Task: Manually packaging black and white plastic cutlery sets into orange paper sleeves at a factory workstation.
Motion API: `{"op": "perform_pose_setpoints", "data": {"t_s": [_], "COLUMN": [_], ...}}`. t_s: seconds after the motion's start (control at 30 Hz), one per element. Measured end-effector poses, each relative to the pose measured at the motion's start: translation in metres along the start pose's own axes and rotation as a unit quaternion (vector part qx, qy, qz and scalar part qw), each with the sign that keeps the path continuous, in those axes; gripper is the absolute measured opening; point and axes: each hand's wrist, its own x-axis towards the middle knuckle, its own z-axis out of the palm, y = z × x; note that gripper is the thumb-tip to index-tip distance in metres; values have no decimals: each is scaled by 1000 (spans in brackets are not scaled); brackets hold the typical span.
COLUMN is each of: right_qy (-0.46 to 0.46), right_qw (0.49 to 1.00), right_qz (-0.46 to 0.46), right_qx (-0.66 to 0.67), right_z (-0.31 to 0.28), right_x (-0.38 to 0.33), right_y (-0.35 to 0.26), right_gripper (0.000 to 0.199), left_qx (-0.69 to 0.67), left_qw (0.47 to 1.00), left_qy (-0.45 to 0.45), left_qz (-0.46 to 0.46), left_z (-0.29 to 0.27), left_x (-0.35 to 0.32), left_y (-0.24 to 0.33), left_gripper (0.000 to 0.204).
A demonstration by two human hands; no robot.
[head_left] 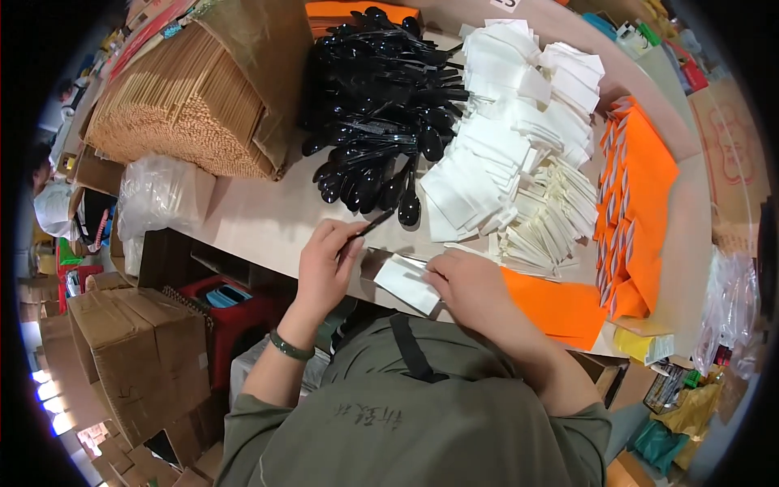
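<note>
My left hand [324, 264] is closed in a pinch on a black plastic spoon [375, 222], of which only part of the slim handle shows clearly. It is over the table edge, just in front of a heap of black plastic spoons [381, 105]. My right hand [466, 284] grips a folded white napkin [408, 284] between thumb and fingers at the table's front edge. Beyond that hand lie spread piles of white napkins [479, 174] and a bundle of thin cream-coloured packets [552, 215].
At the back left, an open carton [256, 61] holds many thin wooden sticks [187, 122]. Orange sleeves [641, 195] stack along the right side; another orange sheet [556, 304] lies beside my right forearm. Clear plastic bags [162, 195] and cardboard boxes [146, 349] are at left.
</note>
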Motion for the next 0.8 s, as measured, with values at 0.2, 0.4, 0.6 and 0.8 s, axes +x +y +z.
{"op": "perform_pose_setpoints", "data": {"t_s": [0.2,0.4,0.6,0.8], "right_qy": [127,175,135,195], "right_qw": [978,983,991,980], "right_qz": [-114,-42,-18,-36], "right_qx": [-121,46,-12,2], "right_z": [27,25,17,-1], "right_x": [-1,-2,-6,-58], "right_y": [-6,-3,-1,18], "right_gripper": [5,17,24,31], "left_qx": [-40,-36,-67,3], "left_qw": [998,998,998,978], "left_qy": [-51,-13,-21,-147], "left_qz": [-19,-49,-1,149], "left_z": [17,27,15,23], "left_x": [-12,-27,-17,-4], "left_y": [2,-3,1,7], "left_gripper": [14,13,17,23]}}
